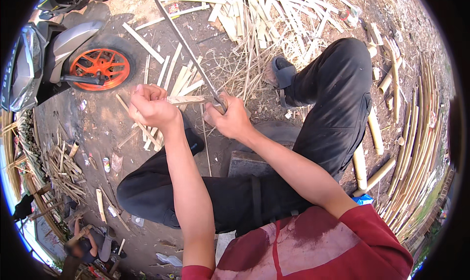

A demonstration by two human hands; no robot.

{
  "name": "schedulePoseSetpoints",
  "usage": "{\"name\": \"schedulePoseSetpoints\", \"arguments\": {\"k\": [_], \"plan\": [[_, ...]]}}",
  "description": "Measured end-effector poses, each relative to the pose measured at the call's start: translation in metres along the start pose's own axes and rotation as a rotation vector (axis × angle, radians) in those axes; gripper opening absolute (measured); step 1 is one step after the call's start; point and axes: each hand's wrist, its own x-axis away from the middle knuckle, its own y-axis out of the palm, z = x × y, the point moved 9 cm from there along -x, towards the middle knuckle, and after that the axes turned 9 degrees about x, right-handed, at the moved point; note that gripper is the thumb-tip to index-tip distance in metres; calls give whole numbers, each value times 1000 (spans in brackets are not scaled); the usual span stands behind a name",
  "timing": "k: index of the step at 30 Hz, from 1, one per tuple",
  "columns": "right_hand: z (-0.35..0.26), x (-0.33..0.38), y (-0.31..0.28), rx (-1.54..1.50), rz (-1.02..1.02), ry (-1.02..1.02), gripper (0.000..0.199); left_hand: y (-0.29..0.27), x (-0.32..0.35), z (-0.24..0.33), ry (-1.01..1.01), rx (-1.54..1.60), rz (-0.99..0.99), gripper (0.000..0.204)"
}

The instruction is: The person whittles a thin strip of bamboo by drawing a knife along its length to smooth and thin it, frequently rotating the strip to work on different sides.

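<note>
My right hand (230, 117) is closed round the handle of a long machete (183, 45). Its narrow, slightly curved blade slants up and to the left, away from me. My left hand (152, 106) is closed, its fingers curled in, to the left of the machete handle. A short bamboo strip (187, 99) sticks out from the left hand toward the right one and appears held in it; the grip itself is partly hidden. Below, several split bamboo pieces (182, 80) lie on the ground, close beyond my hands.
A large pile of bamboo strips and shavings (254, 15) lies ahead. A motorbike's orange wheel (100, 69) stands at left. Bamboo poles (413, 143) and cut lengths (360, 167) lie at right. Between my legs is a dark block (249, 163). Another person (90, 245) sits lower left.
</note>
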Motion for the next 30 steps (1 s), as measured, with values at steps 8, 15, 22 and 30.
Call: {"name": "schedulePoseSetpoints", "arguments": {"k": [8,15,22,30], "plan": [[-18,-22,-31,57,-37,94,21,-12,-1,-1,22,-27,21,37],[69,-1,17,185,182,-159,19,24,15,-8,19,3,-20,35],[-31,-28,-20,101,-156,137,33,9,5,-5,14,-40,-44,35],[135,6,28,286,-97,252,30,0,2,-2,-18,1,-42,30]]}}
